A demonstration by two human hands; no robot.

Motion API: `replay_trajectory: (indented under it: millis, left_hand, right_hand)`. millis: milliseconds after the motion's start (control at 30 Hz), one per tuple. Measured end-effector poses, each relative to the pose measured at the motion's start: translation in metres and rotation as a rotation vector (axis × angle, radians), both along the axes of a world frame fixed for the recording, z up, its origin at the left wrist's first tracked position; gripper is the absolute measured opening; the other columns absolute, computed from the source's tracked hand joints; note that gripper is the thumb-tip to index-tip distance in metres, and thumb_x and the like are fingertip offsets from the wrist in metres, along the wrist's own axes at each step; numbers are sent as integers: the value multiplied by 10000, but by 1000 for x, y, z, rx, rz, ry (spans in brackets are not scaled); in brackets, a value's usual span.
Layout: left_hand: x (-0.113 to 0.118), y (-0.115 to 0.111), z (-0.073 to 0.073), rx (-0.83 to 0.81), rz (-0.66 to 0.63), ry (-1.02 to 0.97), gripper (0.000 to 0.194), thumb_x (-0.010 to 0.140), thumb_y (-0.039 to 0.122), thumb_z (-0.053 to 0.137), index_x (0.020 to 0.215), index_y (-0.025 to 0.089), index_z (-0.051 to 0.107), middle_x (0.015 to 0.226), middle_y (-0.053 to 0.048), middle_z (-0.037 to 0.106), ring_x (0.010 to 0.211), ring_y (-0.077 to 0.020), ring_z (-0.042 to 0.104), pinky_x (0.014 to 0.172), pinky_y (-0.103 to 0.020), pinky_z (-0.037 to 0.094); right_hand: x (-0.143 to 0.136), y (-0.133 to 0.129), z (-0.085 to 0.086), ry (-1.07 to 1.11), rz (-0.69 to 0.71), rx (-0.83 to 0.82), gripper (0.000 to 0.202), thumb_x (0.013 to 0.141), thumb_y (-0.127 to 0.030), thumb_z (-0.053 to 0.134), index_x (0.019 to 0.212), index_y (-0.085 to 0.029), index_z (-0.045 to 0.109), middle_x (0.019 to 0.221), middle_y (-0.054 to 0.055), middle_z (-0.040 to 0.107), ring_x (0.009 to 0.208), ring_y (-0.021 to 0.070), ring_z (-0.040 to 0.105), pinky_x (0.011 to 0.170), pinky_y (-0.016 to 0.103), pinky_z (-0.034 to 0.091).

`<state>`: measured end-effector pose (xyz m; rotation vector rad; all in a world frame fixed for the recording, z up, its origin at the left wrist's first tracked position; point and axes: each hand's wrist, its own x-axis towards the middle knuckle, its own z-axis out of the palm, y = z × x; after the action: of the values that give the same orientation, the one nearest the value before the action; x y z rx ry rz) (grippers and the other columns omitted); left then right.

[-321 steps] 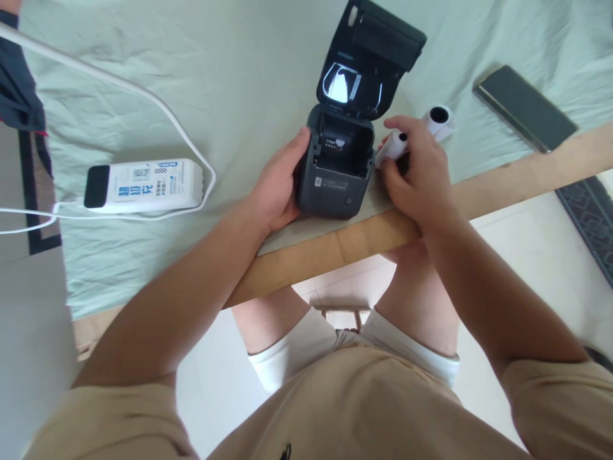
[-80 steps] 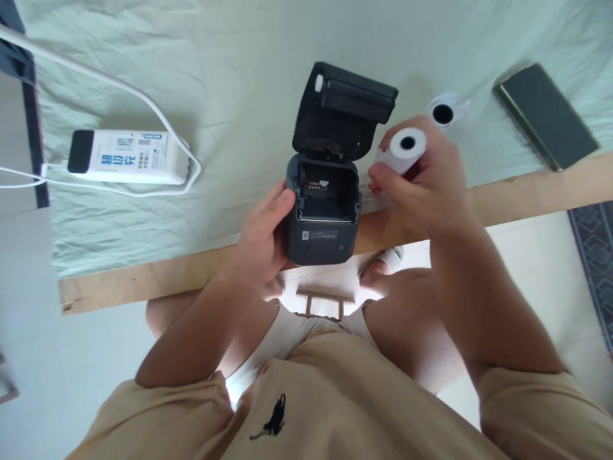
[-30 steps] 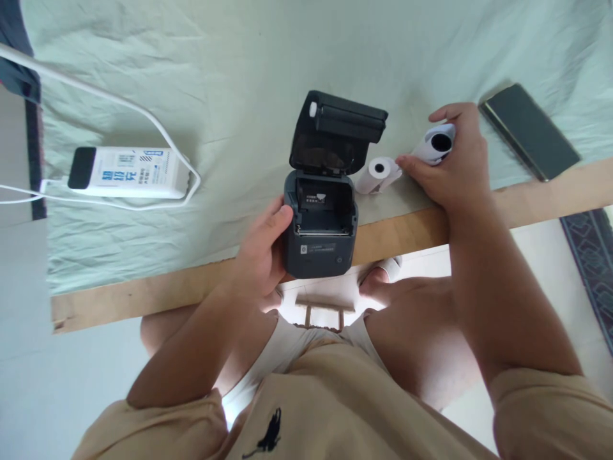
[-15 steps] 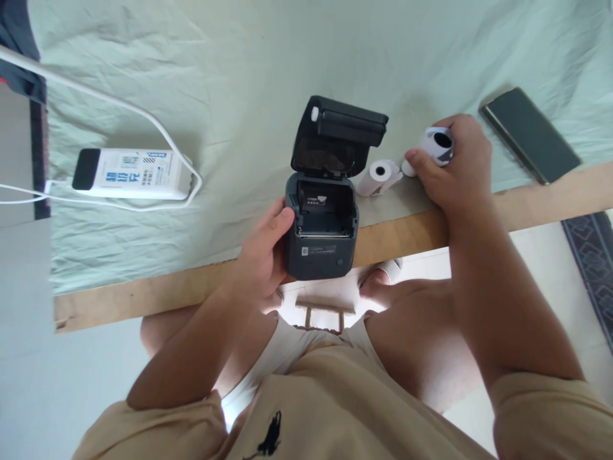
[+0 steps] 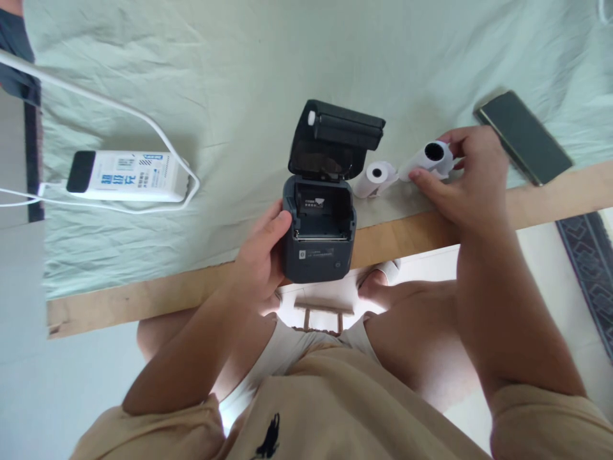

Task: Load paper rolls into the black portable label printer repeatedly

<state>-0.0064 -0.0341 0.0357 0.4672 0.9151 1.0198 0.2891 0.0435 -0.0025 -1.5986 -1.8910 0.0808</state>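
Note:
A dark grey portable label printer (image 5: 320, 259) sits at the table's near edge, its lid (image 5: 335, 137) swung up and its roll bay showing. My left hand (image 5: 261, 255) grips the printer's left side, thumb along the upper edge. Right of the printer stands a small white paper roll (image 5: 368, 182) with a narrow core and a loose tail. Beside it is a larger white paper roll (image 5: 424, 160) with a wide dark core. My right hand (image 5: 472, 172) is closed about this larger roll, thumb on its near side and fingers by its loose end, partly hidden.
A black phone (image 5: 527, 137) lies on the right. On the left is a white power bank (image 5: 127, 176) with white cables (image 5: 110, 102) looping around it. Pale green cloth (image 5: 230, 76) covers the table, with a bare wooden edge (image 5: 143, 297) in front of my knees.
My right hand has shifted slightly right and down. The larger roll has tilted, showing more of its white side. My left hand and the printer stay nearly in place.

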Motion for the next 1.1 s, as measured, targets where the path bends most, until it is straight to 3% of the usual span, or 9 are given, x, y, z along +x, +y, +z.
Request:
replay_trajectory:
  millis: [133, 333, 433, 667, 767, 933, 1100]
  left_hand:
    - [-1, -1, -1, 3, -9, -4, 242, 871, 415, 735, 893, 175, 712, 698, 14, 764, 535, -147, 682, 377, -213, 431]
    - [1, 1, -7, -4, 34, 3, 231, 845, 399, 737, 900, 180, 689, 717, -8, 750, 550, -162, 673, 417, -226, 463]
    - [2, 2, -7, -34, 22, 22, 209, 872, 383, 701, 909, 183, 659, 689, -17, 723, 511, -161, 649, 417, -236, 440]
    - [1, 1, -9, -26, 34, 25, 211, 869, 388, 692, 895, 181, 665, 698, -23, 722, 525, -169, 651, 403, -242, 432]
    - [0, 1, -6, -21, 11, 33, 251, 866, 421, 712, 922, 179, 672, 707, -15, 742, 525, -177, 668, 382, -238, 420]
    - [0, 1, -4, 5, -21, 16, 300, 855, 447, 740, 922, 162, 673, 716, -11, 766, 522, -175, 687, 378, -227, 436]
    - [1, 1, -9, 12, 55, 16, 282, 847, 409, 756, 898, 147, 667, 686, -4, 759, 520, -157, 685, 415, -224, 489]
  right_hand:
    - [-1, 1, 1, 28, 96, 30, 440, 738, -449, 769, 1126, -341, 592, 1146, 94, 681, 1037, 363, 671, 875, 585, 557]
    - [-4, 1, 0, 42, 25, -70, 469, 710, -429, 751, 1139, -329, 589, 823, 34, 627, 735, 283, 621, 754, 512, 525]
    - [-5, 0, 1, 50, -1, -80, 458, 710, -420, 741, 1130, -317, 589, 793, 29, 606, 697, 263, 590, 739, 489, 508]
    - [-5, 0, -1, 32, 32, -32, 365, 732, -248, 661, 1079, -322, 578, 1013, 67, 714, 859, 301, 666, 808, 506, 541]
    - [-3, 1, -3, 0, 95, -15, 441, 711, -197, 627, 1143, -279, 591, 1097, 99, 712, 973, 325, 687, 862, 533, 556]
    - [-2, 0, -4, -19, 117, 11, 448, 786, -291, 673, 1226, -285, 595, 1188, 120, 675, 1087, 338, 667, 939, 544, 545]
    - [-5, 2, -5, -2, 38, -7, 451, 761, -303, 703, 1199, -228, 632, 1015, 107, 697, 902, 270, 659, 840, 470, 550]
